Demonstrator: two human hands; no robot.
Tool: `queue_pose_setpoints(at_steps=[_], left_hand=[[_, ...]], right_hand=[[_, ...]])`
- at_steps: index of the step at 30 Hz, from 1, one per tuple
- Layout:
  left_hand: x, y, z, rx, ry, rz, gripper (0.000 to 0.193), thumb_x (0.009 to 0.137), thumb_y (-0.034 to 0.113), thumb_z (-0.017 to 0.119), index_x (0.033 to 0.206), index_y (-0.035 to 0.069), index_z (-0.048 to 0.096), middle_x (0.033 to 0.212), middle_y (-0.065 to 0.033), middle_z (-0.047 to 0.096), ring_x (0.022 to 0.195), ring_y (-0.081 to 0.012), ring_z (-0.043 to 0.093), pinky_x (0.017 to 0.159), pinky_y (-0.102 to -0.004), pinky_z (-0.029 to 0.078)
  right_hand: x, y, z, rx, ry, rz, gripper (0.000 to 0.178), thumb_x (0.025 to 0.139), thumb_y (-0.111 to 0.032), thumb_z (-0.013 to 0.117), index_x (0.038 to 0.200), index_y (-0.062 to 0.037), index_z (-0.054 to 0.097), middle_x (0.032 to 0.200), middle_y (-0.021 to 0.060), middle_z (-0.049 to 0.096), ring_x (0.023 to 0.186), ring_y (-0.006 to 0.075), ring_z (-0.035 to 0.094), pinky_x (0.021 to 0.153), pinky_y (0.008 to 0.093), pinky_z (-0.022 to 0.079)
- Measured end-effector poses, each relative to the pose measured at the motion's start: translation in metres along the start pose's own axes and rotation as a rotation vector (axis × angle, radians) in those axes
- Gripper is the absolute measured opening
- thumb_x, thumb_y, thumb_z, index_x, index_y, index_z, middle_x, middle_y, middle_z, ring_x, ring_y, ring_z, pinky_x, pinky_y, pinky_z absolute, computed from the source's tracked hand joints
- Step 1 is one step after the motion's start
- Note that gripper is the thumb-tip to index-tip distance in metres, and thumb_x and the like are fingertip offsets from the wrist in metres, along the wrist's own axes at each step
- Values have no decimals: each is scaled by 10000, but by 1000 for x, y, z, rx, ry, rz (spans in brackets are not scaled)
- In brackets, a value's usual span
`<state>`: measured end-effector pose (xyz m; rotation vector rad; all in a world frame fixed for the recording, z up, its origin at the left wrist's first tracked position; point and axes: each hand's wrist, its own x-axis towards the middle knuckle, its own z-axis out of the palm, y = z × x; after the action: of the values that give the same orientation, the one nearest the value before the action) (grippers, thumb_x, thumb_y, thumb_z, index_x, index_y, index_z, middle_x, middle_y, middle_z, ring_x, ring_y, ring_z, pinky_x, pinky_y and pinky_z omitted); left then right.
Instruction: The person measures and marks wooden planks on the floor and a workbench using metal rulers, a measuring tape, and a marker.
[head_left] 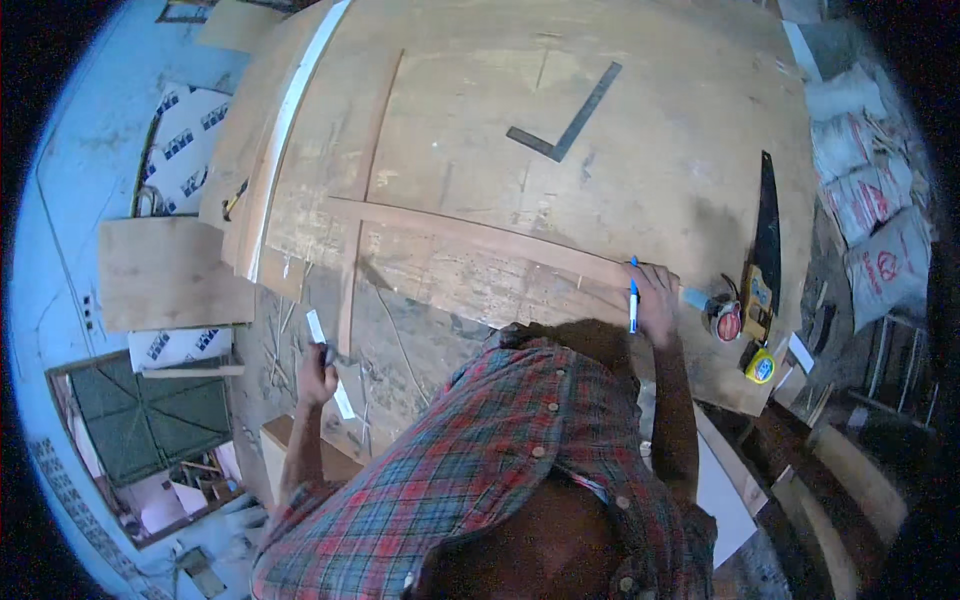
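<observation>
My left hand [318,378] is closed on a narrow white strip [343,400], whose ends show above and below the fist; its exact kind I cannot make out. My right hand [656,298] rests at the right end of a long, thin wooden strip [500,234], near the table's front edge. Between its fingers stands a marker [633,308] with a white barrel and blue ends. A second wooden strip [378,145] meets the first near its left end, crossing it at roughly a right angle. Beyond both lies a dark metal L-shaped square [562,150] on the plywood.
On the right of the plywood table [660,180] lie a handsaw [767,225], a yellow tape measure [760,366] and a round red-and-white item [727,322]. A hammer [235,200] and a long white strip [290,120] lie on the left. Stuffed sacks [885,260] stand beyond the right edge.
</observation>
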<state>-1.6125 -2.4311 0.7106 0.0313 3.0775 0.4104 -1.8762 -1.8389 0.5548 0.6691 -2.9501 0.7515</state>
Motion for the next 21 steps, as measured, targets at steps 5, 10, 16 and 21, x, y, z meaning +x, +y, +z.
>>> queue_pose_setpoints(at_steps=[5,10,16,21], left_hand=[[-6,2,22,-25,499,-425,346,979,214,521,1217,-35,485,997,-176,586,867,-294,599,785,-396,499],[19,38,77,-201,654,-672,265,994,178,520,1135,-47,520,961,-151,571,872,-256,567,800,-360,472],[11,73,118,-430,581,-704,294,971,158,520,1189,-40,510,1027,-159,569,948,-249,581,870,-351,470],[51,82,106,-315,580,-515,343,960,167,531,1233,-41,525,1071,-177,597,961,-269,607,886,-361,487]], right_hand=[[7,-18,-4,-23,-83,-103,515,767,-230,744,1248,-101,613,1158,126,599,1110,319,533,969,430,394],[-6,4,-10,14,-48,-149,501,789,-154,691,1277,-89,597,1143,178,578,1107,391,508,990,479,403],[-97,96,-146,150,-302,147,519,806,-116,653,1319,-76,583,1238,230,571,1145,427,518,951,513,422],[-121,88,-168,-128,-197,-162,517,867,-97,587,1378,-47,530,1247,230,576,1146,386,550,943,482,432]])
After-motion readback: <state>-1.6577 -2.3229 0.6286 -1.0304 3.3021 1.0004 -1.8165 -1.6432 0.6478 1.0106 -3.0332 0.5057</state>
